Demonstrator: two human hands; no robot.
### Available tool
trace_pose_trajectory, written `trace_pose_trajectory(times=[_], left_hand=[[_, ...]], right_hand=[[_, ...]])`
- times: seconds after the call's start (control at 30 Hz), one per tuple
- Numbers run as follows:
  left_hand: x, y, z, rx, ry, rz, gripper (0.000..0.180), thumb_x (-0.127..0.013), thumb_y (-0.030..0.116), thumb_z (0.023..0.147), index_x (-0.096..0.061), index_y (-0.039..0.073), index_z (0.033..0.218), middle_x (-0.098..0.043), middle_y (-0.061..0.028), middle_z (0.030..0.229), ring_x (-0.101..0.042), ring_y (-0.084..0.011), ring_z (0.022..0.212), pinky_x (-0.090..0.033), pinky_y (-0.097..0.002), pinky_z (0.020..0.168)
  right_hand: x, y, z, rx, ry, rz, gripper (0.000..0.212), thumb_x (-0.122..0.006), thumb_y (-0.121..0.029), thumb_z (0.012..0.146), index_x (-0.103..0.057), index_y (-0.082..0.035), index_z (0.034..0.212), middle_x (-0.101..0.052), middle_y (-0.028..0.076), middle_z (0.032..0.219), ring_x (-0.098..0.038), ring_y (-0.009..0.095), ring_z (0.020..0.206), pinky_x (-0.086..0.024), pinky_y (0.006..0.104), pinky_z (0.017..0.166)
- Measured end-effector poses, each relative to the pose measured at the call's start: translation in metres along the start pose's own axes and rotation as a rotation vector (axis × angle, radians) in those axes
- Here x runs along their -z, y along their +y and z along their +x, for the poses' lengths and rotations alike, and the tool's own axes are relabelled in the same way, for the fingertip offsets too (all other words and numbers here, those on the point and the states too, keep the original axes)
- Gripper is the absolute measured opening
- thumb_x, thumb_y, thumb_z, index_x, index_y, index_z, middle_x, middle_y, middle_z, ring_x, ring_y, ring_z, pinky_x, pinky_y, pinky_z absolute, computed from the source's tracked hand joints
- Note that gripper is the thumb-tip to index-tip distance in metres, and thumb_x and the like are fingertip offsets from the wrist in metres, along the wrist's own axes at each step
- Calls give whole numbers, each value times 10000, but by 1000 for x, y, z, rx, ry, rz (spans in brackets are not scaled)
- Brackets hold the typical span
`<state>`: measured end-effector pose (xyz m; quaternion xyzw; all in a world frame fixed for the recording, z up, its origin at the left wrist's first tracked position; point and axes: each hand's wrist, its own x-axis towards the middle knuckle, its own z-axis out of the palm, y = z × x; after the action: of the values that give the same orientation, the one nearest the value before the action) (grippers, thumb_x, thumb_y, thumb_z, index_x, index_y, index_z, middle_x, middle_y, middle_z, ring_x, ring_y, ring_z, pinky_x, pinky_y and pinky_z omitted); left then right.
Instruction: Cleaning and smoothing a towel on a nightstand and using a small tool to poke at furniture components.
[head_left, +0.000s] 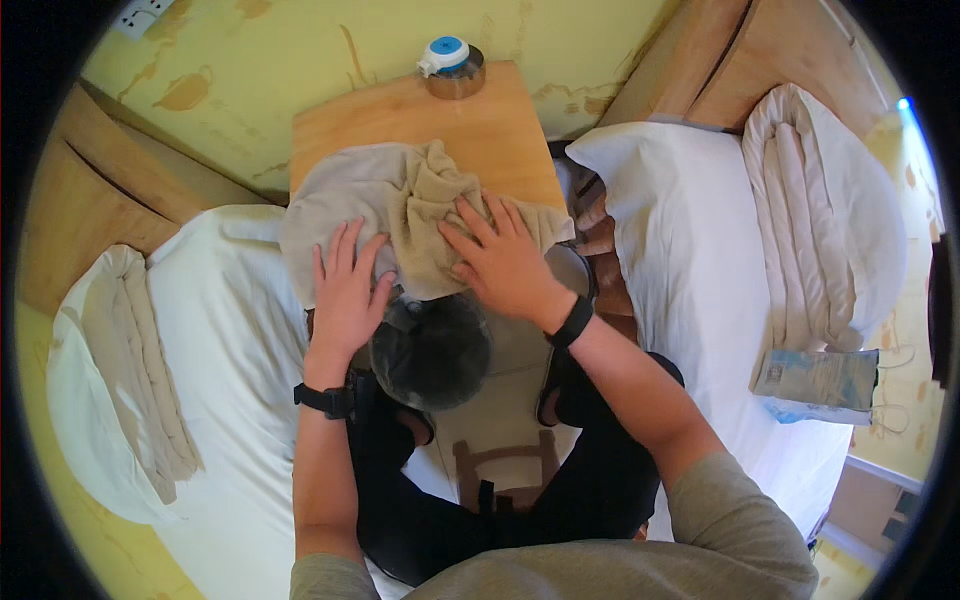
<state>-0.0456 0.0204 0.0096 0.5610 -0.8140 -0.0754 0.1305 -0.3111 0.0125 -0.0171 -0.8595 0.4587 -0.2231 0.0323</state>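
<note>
Two hands flat on a beige cloth at the near edge of the desk.
The cloth covers the desk along its near edge, smooth toward the near left corner and bunched into folds toward the right; the left hand rests on the smooth part, fingers spread and gripping nothing visible; the right hand presses the folds, fingers apart and slightly bent, though whether they pinch any fabric I cannot tell; a brown round tin with a blue-and-white gadget on top stands by the far edge; a dark bin sits below the near edge.
</note>
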Motion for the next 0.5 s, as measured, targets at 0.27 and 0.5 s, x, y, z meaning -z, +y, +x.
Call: trace_pose_trajectory(times=[0.27,0.5], left_hand=[[0,8,2,-13,15,-19,503,-683,243,964,-552,169,1444,-379,-147,1632,-314,-375,1534,-192,-648,1244],[1,8,1,-5,2,-10,568,-700,211,936,-525,176,1476,-353,-144,1653,-295,-382,1547,-175,-646,1252]], right_hand=[[5,56,4,-188,98,-145,490,-655,-253,958,-602,-83,1415,-503,200,1531,-468,467,1364,-362,583,1160],[1,21,7,-212,108,-182,516,-642,-258,960,-588,-51,1430,-485,222,1544,-415,513,1398,-318,608,1191]])
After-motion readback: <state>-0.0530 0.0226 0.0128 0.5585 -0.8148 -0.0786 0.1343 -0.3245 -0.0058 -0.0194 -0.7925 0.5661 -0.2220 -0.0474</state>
